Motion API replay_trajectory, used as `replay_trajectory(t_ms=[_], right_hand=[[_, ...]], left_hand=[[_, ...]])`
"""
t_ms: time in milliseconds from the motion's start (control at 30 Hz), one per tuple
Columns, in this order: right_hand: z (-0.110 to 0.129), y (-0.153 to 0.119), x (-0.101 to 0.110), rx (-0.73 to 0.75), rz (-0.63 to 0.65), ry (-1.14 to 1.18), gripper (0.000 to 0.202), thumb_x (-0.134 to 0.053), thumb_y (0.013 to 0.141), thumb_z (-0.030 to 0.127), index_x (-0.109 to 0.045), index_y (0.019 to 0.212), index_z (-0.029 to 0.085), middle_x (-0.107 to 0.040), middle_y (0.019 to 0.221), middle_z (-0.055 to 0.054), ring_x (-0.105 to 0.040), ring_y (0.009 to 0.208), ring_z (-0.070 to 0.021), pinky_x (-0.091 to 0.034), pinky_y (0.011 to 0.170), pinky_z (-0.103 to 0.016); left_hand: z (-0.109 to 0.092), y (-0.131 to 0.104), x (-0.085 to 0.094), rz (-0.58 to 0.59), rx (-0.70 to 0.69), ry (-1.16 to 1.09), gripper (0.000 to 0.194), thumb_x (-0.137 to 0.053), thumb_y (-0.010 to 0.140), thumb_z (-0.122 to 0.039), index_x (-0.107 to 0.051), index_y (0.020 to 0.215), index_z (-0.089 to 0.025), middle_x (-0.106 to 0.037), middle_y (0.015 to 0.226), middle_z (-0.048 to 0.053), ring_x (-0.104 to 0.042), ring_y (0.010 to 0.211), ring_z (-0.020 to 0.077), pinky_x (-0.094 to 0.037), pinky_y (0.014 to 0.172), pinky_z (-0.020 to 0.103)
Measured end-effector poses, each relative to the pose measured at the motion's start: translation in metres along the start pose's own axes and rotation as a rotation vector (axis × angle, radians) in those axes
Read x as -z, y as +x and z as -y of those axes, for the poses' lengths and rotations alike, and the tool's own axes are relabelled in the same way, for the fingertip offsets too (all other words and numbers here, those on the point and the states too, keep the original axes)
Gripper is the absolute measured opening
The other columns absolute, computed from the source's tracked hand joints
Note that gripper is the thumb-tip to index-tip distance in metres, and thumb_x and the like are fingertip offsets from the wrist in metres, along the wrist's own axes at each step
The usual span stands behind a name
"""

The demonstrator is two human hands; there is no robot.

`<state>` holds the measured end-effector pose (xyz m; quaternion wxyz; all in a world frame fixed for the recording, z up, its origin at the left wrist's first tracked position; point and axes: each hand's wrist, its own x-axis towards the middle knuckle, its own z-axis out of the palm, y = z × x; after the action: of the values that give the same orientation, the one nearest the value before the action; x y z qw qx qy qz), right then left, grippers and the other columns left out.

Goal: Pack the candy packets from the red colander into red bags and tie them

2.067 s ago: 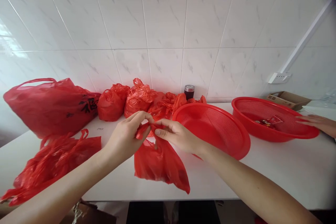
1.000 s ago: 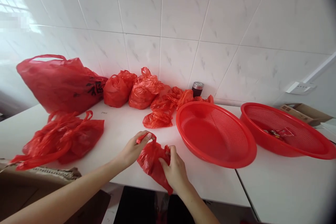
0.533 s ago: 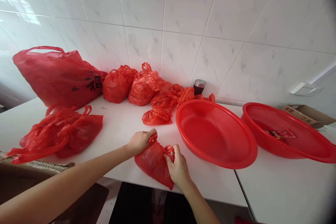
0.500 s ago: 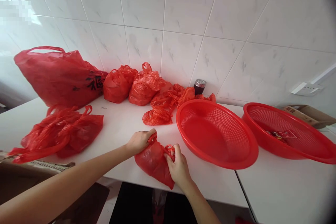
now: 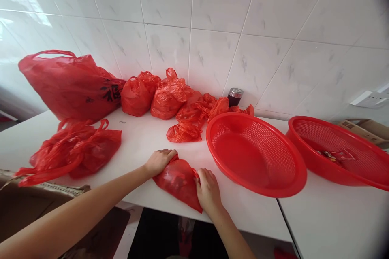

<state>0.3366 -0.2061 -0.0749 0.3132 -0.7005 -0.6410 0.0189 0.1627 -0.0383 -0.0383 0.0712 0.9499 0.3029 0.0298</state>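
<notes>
A small filled red plastic bag [image 5: 179,180] lies at the front edge of the white table [image 5: 136,141]. My left hand [image 5: 161,162] grips its upper left corner, fingers closed on the plastic. On the other side, my right hand [image 5: 208,188] is closed on the bag's right corner. The plastic is stretched between both hands, and what it contains cannot be made out. Just right of my right hand stands a red perforated basket [image 5: 249,162] with nothing in it.
Against the tiled wall stand a large red bag [image 5: 73,85], several small red bags [image 5: 135,97] and a dark jar [image 5: 235,98]. Crumpled red bags [image 5: 75,149] lie left, above a cardboard box [image 5: 24,202]. Another red basket [image 5: 331,174] holding small packets is at the right.
The handle loops that stood up at both hands are now pulled down into the grip. The bag's top is spread wider and flatter. The view has shifted slightly.
</notes>
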Motion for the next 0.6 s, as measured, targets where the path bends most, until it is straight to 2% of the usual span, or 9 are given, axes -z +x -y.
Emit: replay_trajectory(t_ms=[333,500,600], right_hand=[[-0.001,0.000,0.001,0.000,0.032,-0.046,0.022,-0.043,0.082,0.001,-0.054,0.081,0.020,-0.058,0.084,-0.004,-0.051,0.079,-0.0210,-0.039,0.070,-0.031],[-0.005,-0.005,-0.003,0.006,-0.088,0.054,0.013,-0.048,0.091,0.017,-0.052,0.079,0.020,-0.056,0.076,-0.003,-0.051,0.071,-0.0181,-0.040,0.066,-0.028],[-0.007,-0.010,-0.003,-0.042,-0.110,0.162,0.020,-0.051,0.092,0.027,-0.046,0.074,0.020,-0.054,0.074,-0.002,-0.051,0.068,-0.0155,-0.040,0.064,-0.026]], left_hand=[[0.005,0.000,-0.004,-0.021,-0.073,0.014,0.018,-0.040,0.092,-0.020,-0.056,0.099,-0.021,-0.067,0.091,0.006,-0.060,0.085,0.0201,-0.044,0.074,0.030],[0.009,0.001,-0.005,-0.020,-0.041,-0.016,0.018,-0.040,0.092,-0.020,-0.056,0.100,-0.023,-0.067,0.094,0.005,-0.061,0.088,0.0203,-0.043,0.076,0.030],[0.014,0.000,-0.006,-0.030,0.039,-0.053,0.017,-0.042,0.090,-0.021,-0.056,0.098,-0.023,-0.066,0.092,0.005,-0.061,0.085,0.0208,-0.043,0.077,0.030]])
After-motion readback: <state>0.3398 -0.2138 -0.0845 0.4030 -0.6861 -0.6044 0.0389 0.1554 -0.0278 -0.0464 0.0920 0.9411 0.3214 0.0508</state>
